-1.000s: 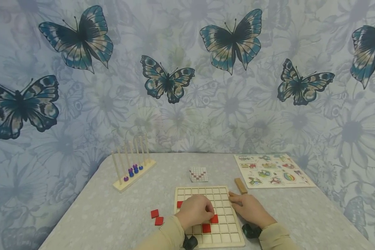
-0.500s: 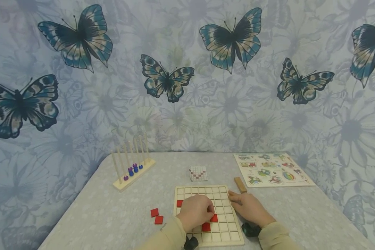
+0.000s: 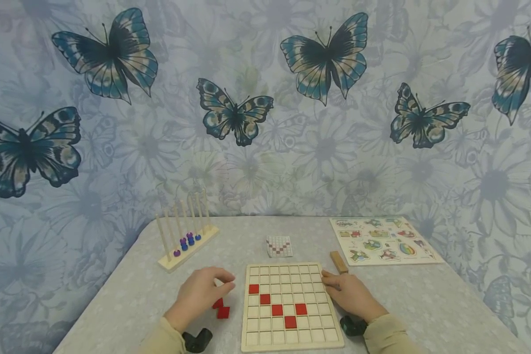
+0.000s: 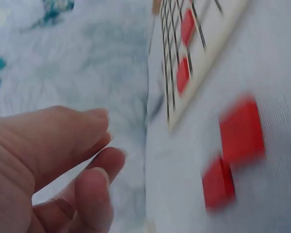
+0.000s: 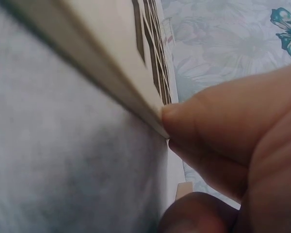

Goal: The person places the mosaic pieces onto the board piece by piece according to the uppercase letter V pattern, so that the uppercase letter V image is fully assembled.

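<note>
**Five in, two out**

Grid board (image 3: 278, 337) central on table (image 3: 137, 309): five red tiles (image 3: 277, 310) seated. Loose tiles (image 3: 223, 312) off board's left edge; left hand (image 3: 198, 295) beside them, fingers apart (nothing held). Right hand (image 3: 350, 293) touches board's right edge, fingers straight.

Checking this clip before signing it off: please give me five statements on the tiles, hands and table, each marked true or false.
1. Five red tiles sit in the board. True.
2. The left hand pinches a tile. False: it holds nothing, near two loose tiles.
3. The right hand touches the board's edge. True.
4. The puzzle stands upright. False: it lies flat on the table.
5. The abacus has more rods than three. True.
</note>
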A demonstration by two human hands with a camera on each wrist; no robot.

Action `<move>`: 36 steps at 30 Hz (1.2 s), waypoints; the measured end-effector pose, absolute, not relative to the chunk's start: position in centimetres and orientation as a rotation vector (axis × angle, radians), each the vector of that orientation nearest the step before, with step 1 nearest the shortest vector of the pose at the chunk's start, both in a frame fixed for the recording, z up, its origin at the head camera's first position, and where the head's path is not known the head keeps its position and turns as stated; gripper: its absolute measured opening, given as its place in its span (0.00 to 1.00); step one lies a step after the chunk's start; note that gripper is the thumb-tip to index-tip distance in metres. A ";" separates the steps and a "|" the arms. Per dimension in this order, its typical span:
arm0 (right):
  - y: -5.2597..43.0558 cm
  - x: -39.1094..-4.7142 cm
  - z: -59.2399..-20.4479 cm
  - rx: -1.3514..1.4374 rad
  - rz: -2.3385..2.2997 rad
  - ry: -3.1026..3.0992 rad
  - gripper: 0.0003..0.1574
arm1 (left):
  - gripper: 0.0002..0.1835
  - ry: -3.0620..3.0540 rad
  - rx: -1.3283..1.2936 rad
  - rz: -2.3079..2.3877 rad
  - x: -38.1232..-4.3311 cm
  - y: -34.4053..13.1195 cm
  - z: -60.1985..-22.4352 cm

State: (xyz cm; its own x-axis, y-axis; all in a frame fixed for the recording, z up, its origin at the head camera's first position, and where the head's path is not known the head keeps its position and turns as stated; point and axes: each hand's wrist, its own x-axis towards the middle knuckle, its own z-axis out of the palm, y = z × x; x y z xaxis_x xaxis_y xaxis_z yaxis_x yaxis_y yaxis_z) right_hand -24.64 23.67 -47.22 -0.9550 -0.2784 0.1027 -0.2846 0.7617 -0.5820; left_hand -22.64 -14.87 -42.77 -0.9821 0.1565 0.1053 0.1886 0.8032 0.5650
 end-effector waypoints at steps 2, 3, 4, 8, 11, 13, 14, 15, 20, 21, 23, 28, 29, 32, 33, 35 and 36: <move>23.7 -24.7 -47.3 0.463 0.969 -2.945 0.20 | 0.06 -2.939 -0.186 -0.951 -22.9 -17.0 -43.4; 23.8 -24.7 -47.3 0.465 0.963 -2.945 0.20 | 0.06 -2.938 -0.159 -0.972 -23.0 -17.9 -43.8; 23.9 -24.8 -47.3 0.462 0.957 -2.948 0.20 | 0.06 -2.937 -0.148 -1.005 -23.1 -18.6 -44.3; 24.1 -24.9 -47.3 0.471 0.949 -2.946 0.20 | 0.09 -2.951 -0.190 -1.165 -23.2 -20.3 -45.9; 24.2 -24.9 -47.2 0.484 0.967 -2.941 0.20 | 0.12 -2.959 -0.218 -1.242 -23.2 -20.5 -46.8; 24.1 -24.8 -47.3 0.485 0.973 -2.940 0.20 | 0.13 -2.958 -0.233 -1.256 -23.1 -20.4 -47.2; 24.1 -24.8 -47.3 0.487 0.975 -2.938 0.20 | 0.14 -2.956 -0.234 -1.259 -23.0 -20.3 -47.2; 24.1 -24.8 -47.3 0.487 0.976 -2.936 0.20 | 0.14 -2.955 -0.234 -1.258 -23.0 -20.2 -47.3; 23.9 -24.7 -47.3 0.475 0.993 -2.934 0.20 | 0.14 -2.961 -0.230 -1.252 -22.7 -19.9 -47.1; 23.9 -24.7 -47.4 0.469 0.994 -2.935 0.20 | 0.14 -2.964 -0.227 -1.246 -22.7 -19.9 -47.1; 23.8 -24.7 -47.4 0.461 0.991 -2.938 0.21 | 0.14 -2.971 -0.218 -1.238 -22.7 -20.0 -47.0; 23.6 -24.7 -47.6 0.439 0.976 -2.944 0.21 | 0.15 -2.972 -0.207 -1.220 -22.9 -20.1 -47.2; 23.6 -24.7 -47.6 0.438 0.976 -2.945 0.21 | 0.15 -2.967 -0.207 -1.217 -22.9 -20.2 -47.2; 23.6 -24.8 -47.7 0.443 0.966 -2.946 0.21 | 0.15 -2.958 -0.207 -1.230 -22.8 -20.4 -47.3; 23.6 -24.8 -47.7 0.446 0.964 -2.947 0.21 | 0.15 -2.957 -0.205 -1.236 -22.8 -20.5 -47.3; 23.6 -24.8 -47.6 0.454 0.953 -2.944 0.21 | 0.15 -2.959 -0.196 -1.253 -22.8 -20.5 -47.2; 23.6 -24.8 -47.7 0.454 0.948 -2.943 0.21 | 0.15 -2.957 -0.198 -1.262 -22.8 -20.5 -47.2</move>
